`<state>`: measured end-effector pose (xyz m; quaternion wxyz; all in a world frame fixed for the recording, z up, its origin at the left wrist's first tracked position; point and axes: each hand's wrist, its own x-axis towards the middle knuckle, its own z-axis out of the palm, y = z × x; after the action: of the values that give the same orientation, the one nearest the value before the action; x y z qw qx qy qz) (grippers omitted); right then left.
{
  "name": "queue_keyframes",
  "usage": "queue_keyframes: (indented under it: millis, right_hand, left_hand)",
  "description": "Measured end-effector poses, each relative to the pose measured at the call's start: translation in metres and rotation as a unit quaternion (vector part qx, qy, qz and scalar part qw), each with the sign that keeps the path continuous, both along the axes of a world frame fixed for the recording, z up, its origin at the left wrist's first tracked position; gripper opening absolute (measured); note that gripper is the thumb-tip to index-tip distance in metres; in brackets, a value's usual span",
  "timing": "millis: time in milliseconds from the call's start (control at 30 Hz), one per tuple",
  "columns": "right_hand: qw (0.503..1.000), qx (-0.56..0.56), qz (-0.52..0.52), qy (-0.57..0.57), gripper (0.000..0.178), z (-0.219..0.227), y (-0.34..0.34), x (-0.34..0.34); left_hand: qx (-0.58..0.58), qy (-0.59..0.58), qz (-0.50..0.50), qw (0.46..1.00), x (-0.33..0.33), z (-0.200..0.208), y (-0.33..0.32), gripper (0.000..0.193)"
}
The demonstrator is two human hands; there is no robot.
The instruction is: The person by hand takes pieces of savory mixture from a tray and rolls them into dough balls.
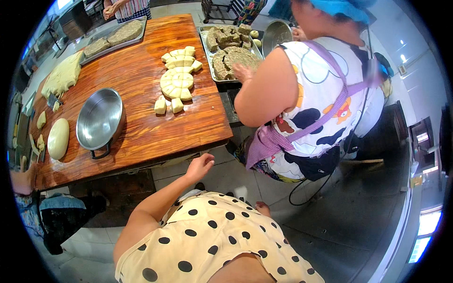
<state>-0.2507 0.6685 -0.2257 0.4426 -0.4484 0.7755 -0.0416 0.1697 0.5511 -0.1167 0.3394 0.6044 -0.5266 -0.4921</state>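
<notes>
My left hand (pixel 200 167) hangs just off the near right corner of the wooden table (pixel 198 125), its fingers loosely curled with nothing visible in them. My right hand (pixel 263 208) is low beside the polka-dot garment I wear; only a small part shows, and its fingers are too hidden to read. Closest to my left hand on the tabletop are pale yellow cut dough pieces (pixel 177 86), mostly bunched in a rounded cluster, with two blocks (pixel 160 106) apart at the near side. A deep metal pan (pixel 100 120) with a dark handle stands further left.
At my right a co-worker (pixel 325 94) in a purple apron touches a brown crumbly mass (pixel 233 59) on a metal tray (pixel 207 56). A smooth oval dough lump (pixel 58 139) and a dough sheet (pixel 63 73) lie left. Another tray (pixel 89 57) sits far left. Other people stand around the table.
</notes>
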Motion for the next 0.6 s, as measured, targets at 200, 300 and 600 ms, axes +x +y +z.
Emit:
queue_keyframes:
  millis: [200, 300, 600]
  right_hand:
    - [0.997, -0.029, -0.052, -0.052, 0.039, -0.009, 0.019, -0.004]
    - [0.997, -0.067, -0.038, -0.029, 0.033, -0.015, 0.030, -0.006]
    - [0.998, -0.053, -0.023, -0.024, 0.034, -0.016, 0.003, 0.011]
  left_hand:
    - [0.004, 0.011, -0.016, 1.000, -0.007, 0.001, -0.004, 0.032]
    - [-0.018, 0.009, -0.026, 0.999, -0.011, 0.000, -0.009, 0.032]
    - [0.044, 0.125, -0.016, 0.991, -0.004, 0.000, -0.029, 0.029]
